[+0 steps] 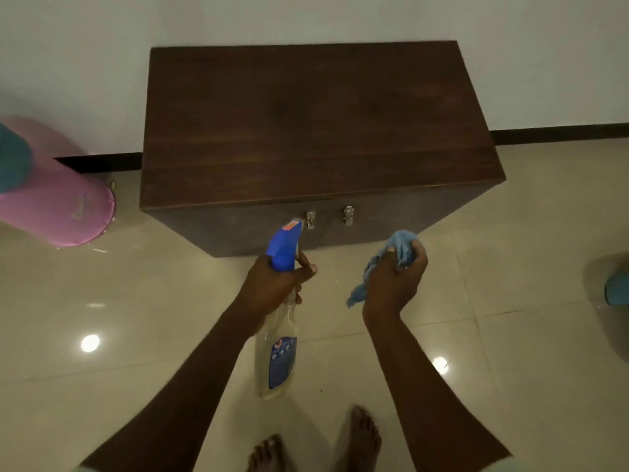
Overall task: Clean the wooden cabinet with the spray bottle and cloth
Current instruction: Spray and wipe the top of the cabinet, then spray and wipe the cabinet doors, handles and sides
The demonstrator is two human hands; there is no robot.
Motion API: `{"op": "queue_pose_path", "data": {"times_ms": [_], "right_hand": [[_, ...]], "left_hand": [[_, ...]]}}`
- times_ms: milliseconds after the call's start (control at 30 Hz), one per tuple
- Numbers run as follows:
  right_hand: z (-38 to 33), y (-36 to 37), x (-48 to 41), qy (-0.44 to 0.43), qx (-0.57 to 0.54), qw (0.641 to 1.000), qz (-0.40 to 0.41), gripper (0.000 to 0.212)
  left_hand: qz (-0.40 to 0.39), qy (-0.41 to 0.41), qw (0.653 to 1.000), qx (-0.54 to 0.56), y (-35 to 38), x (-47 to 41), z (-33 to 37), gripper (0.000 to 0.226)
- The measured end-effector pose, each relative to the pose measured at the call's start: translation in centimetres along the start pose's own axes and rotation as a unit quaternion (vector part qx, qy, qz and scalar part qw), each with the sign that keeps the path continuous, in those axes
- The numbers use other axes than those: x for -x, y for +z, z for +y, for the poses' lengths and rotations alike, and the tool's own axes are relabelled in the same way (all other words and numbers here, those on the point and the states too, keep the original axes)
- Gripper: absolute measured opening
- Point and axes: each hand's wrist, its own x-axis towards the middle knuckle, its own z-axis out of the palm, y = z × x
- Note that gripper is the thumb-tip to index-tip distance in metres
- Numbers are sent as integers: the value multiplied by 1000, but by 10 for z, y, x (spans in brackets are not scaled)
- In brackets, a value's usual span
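Observation:
A dark brown wooden cabinet (316, 124) stands against the white wall, its bare top facing me and two small metal handles (328, 216) on its front doors. My left hand (275, 284) grips a clear spray bottle (277, 356) with a blue trigger head, the nozzle pointing toward the cabinet front. My right hand (396, 281) holds a bunched light blue cloth (401, 247) just in front of the cabinet's lower front edge. Both hands hover above the floor, short of the cabinet.
A pink bin (58, 202) with a teal lid stands at the left beside the cabinet. A blue object (617, 289) shows at the right edge. Glossy beige floor tiles (136, 318) spread all around, and my bare feet (316, 447) are at the bottom.

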Motion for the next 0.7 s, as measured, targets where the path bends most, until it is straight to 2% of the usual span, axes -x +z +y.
{"op": "queue_pose_path", "data": {"times_ms": [67,133,267,400,500,700], "right_hand": [[7,6,19,62,-39,997,-16,32],[11,13,21,88,-64,992,-62,29],[43,26,10,34,-40,988,-143,26],[70,43,9,-12,-76,986,-146,20],[78,60,11,-72,-80,980,-167,19],[77,61,8,-114,-88,971,-189,18]], "left_hand": [[22,16,999,-19,-1,-6,-21,17],[47,26,998,-33,-2,-18,-34,16],[76,78,991,-73,8,-60,-65,16],[91,122,985,-82,17,-95,-89,14],[112,149,979,-81,16,-106,-92,22],[99,192,970,-109,20,-106,-97,13]]}}
